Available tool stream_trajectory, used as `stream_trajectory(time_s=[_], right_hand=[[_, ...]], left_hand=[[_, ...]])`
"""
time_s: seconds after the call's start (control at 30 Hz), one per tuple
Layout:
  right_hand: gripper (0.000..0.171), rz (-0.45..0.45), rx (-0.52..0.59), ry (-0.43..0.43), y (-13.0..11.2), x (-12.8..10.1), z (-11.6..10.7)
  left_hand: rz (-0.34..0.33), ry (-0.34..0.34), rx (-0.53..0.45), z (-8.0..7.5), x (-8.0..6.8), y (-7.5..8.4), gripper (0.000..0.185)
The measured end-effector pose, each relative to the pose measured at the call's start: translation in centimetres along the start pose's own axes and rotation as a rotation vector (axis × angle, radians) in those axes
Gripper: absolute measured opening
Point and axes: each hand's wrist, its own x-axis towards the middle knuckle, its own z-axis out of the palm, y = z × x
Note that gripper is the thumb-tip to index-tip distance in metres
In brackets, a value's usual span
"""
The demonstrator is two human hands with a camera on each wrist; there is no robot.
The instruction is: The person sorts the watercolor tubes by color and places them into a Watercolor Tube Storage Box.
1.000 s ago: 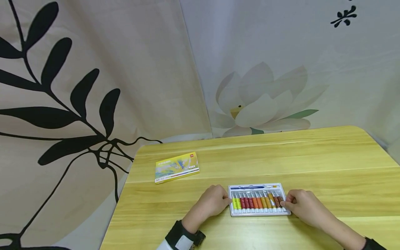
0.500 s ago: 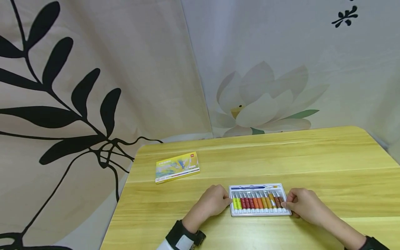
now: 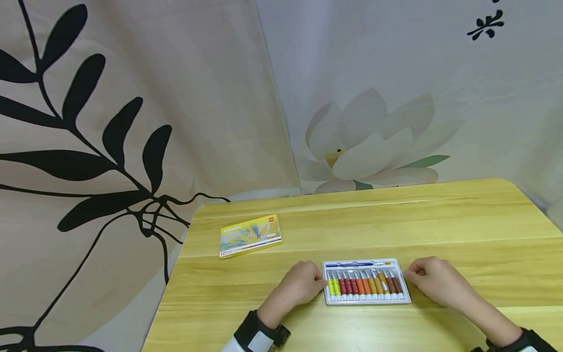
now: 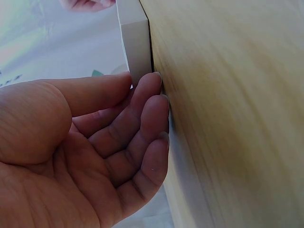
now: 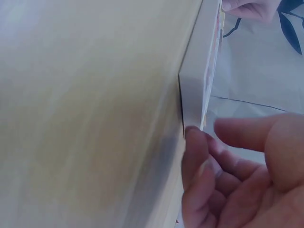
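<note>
A white plastic tray lies flat on the wooden table, holding a row of paint tubes from yellow through red and orange to brown. A blue-handled paintbrush lies along its far side. My left hand pinches the tray's left edge; the left wrist view shows the thumb at the edge and curled fingers beside it. At the opposite end is my right hand, loosely bent. In the right wrist view its fingertips touch the tray's side, while the thumb stands apart from it.
A yellow paint box with a printed picture lies further back, left of the tray. The wooden table ends at a rounded far edge, with a printed curtain hanging behind it.
My right hand has loosened its pinch on the tray's right edge and moved slightly away and to the right. The left hand and the tray have stayed put.
</note>
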Motion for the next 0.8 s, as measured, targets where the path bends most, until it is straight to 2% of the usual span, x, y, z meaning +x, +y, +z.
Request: stream_trajectory(time_s=[0.27,0.5,0.7,0.8], right_hand=[[0.018,-0.004,-0.013,-0.077,0.18,0.25,0.58],[0.023,0.049,0.045,-0.118,-0.03,0.47,0.63],[0.024,0.071,0.028,-0.113,0.02,0.54,0.67],[0.024,0.082,0.018,-0.112,0.08,0.45,0.72]], left_hand=[[0.041,0.010,0.012,0.11,-0.12,-0.11,0.051],[0.037,0.017,0.024,0.31,-0.11,-0.32,0.049],[0.039,0.028,0.062,0.34,-0.18,0.06,0.051],[0.032,0.032,0.071,0.19,-0.40,0.23,0.044]])
